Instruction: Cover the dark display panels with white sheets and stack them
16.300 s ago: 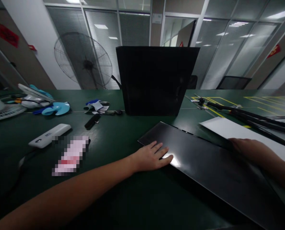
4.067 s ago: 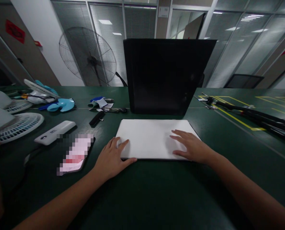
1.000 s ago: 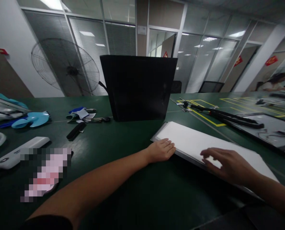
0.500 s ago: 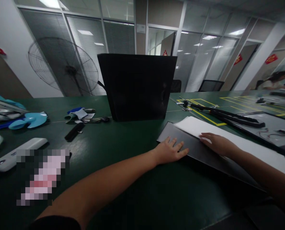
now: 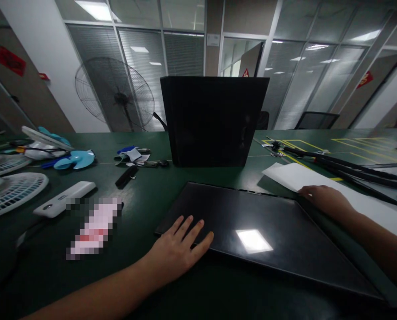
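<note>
A flat, glossy black screen panel (image 5: 218,213) lies face up on the green table, a ceiling light reflecting off it. My left hand (image 5: 181,249) rests on its near left part, fingers spread and stretched out. To the right, a large white sheet (image 5: 294,175) lies beside the panel. My right hand (image 5: 328,200) is at the sheet's near edge, close to the panel's far right corner, with fingers curled on that edge; the thumb is mostly hidden.
A big black box-shaped case (image 5: 214,122) stands behind the panel. On the left are a white handheld device (image 5: 65,198), blue fan blades (image 5: 74,160), white fan grilles (image 5: 16,193) and a pixelated pinkish item (image 5: 96,226). Black cables or strips (image 5: 345,166) lie at the right.
The screen panel has slid left and toward me, out from the white sheet, and much more of its surface shows. My left hand moved left with it. The view has turned left.
</note>
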Motion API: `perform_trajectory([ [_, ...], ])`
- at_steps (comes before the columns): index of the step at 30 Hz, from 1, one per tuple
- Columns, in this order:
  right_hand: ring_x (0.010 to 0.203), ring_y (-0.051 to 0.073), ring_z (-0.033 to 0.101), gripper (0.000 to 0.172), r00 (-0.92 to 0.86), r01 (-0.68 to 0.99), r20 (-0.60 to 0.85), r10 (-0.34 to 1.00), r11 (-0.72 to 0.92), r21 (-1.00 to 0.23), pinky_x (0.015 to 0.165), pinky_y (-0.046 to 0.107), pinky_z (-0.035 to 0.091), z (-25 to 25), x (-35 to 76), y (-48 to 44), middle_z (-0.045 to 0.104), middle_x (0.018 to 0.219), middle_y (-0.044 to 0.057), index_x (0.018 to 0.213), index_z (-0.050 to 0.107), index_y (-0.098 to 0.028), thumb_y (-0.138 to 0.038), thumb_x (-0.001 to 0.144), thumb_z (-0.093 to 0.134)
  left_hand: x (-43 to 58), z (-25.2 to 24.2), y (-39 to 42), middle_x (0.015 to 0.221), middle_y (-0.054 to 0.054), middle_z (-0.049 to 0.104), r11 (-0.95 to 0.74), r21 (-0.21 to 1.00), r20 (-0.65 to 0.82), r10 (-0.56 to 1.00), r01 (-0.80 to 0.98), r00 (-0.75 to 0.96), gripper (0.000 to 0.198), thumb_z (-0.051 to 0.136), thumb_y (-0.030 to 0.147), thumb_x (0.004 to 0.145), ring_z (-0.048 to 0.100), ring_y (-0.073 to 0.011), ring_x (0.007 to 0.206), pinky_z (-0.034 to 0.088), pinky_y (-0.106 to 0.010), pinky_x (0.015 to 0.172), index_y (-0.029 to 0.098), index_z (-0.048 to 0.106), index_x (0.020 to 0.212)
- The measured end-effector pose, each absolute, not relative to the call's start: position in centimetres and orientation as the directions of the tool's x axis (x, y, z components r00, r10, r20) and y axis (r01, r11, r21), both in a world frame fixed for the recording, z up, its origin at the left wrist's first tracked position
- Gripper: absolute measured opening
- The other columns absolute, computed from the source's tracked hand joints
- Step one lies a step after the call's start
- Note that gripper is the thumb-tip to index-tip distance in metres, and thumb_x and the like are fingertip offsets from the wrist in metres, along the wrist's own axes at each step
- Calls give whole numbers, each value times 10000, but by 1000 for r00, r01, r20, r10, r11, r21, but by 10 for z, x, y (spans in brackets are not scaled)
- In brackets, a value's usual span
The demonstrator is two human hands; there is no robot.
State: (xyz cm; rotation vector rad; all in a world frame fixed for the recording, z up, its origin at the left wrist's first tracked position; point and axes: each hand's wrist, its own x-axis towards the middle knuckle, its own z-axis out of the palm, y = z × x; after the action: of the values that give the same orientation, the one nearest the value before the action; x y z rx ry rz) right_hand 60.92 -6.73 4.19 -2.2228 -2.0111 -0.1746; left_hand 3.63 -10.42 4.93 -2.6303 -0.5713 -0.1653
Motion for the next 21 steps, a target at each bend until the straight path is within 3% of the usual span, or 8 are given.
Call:
perform_trajectory([
  [3,791,336,690,392,150,988,194,969,-141,-57,664,430,487,51,596,-66,744,955,181,1009,756,-189,-460,947,479,18,50,-101,1458,-168,585,-770,-382,156,491,511,857,547,524,174,985,606,-372,1287,535,-536,1018,257,430,1517],
  [6,678,305,672,442,161,986,244,956,-167,5,573,392,449,59,569,-68,733,875,188,1088,697,-178,-491,984,402,6,47,-90,1486,-166,557,-731,-352,156,570,585,806,606,554,112,944,584,-380,1309,518,-554,1037,262,436,1519],
  [10,617,261,674,343,-32,990,237,971,-2,143,537,350,464,60,504,-82,738,858,148,1143,639,-182,-387,1001,404,-10,40,-73,1500,-132,549,-743,-283,165,585,606,794,628,555,76,936,564,-349,1339,493,-538,1067,285,443,1517],
  [12,747,250,720,289,-210,968,207,955,173,182,624,351,539,58,462,-92,753,988,139,1168,638,-180,-262,970,444,-16,39,-66,1521,-113,530,-770,-258,156,563,584,812,581,576,110,949,549,-333,1358,502,-507,1057,292,477,1492],
  [14,955,245,730,370,-384,915,173,907,347,207,771,377,586,57,418,-99,733,1169,123,1259,625,-201,-165,919,483,-19,41,-61,1597,-106,428,-793,-226,189,533,565,824,517,624,261,970,474,-328,1424,468,-501,1096,290,502,1472],
  [18,1137,262,681,487,-554,827,86,828,534,176,879,444,592,55,337,-99,657,1349,118,1385,588,-229,-139,915,498,-22,48,-58,1691,-125,200,-819,-174,315,480,547,819,811,631,681,875,293,-362,1520,319,-545,1202,265,420,1538],
  [21,1234,314,623,459,-594,802,59,802,585,121,916,497,571,55,291,-92,600,1420,146,1391,602,-200,-159,956,461,-24,48,-56,1691,-128,203,-798,-159,345,507,581,790,833,604,688,889,265,-366,1530,278,-561,1217,279,359,1573],
])
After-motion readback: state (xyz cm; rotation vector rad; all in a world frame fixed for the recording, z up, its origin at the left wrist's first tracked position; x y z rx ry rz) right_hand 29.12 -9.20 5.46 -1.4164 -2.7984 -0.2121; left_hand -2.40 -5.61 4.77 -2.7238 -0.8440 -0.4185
